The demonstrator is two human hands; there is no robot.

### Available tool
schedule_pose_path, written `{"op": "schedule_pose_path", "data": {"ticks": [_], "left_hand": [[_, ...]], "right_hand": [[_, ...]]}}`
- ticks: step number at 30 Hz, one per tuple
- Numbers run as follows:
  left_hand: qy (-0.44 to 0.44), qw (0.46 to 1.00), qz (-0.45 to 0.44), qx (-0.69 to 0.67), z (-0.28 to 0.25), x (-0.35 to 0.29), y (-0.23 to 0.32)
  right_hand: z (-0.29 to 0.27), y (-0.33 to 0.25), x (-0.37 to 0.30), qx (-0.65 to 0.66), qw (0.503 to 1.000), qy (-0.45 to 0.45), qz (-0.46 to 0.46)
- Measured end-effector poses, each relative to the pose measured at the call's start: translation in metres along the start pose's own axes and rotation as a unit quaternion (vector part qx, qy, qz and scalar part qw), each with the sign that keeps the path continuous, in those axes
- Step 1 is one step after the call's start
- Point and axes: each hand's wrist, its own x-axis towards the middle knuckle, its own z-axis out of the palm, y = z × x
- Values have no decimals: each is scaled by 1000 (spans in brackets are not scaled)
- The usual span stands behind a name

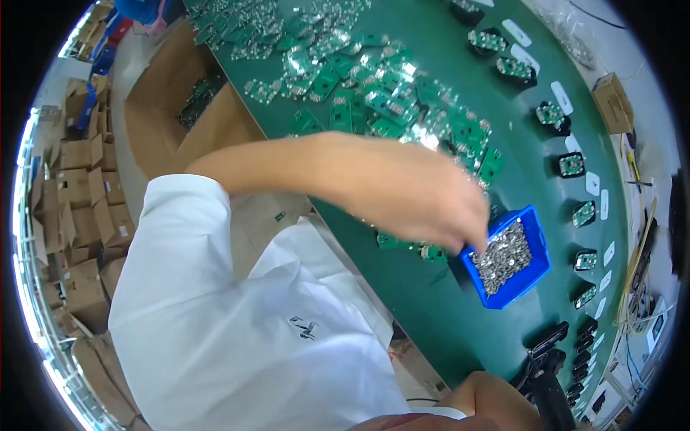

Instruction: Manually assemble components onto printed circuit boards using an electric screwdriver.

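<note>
Reaches across the green table (431, 316) with the left hand (424, 190), back upward and fingers bent, down to the upper-left corner of a blue bin (543, 251). Cannot tell, for the blur, whether pinching something or merely touching — sees nothing clear between the fingertips. Has small metal parts (507, 255) heaped in the bin, right beside the fingers. Shows the bare right forearm (496, 406) at the lower edge, near a black tool (550, 388), with the right hand out of view. Beyond and partly under the left arm, has green circuit boards (341, 111) strewn in a wide pile. Farther right, has black holders (571, 165) in a curving row — several bearing boards — beside small white pieces (591, 183). At far left, has stacked cardboard boxes (75, 187).
</note>
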Motion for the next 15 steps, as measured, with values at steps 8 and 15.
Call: {"op": "schedule_pose_path", "data": {"ticks": [8,15], "left_hand": [[-274,868,-152,-384,31,-118,32],[-84,616,-526,-580,117,-280,-8]], "right_hand": [[-52,47,5,85,986,-92,110],[-37,73,47,183,963,-150,132]]}}
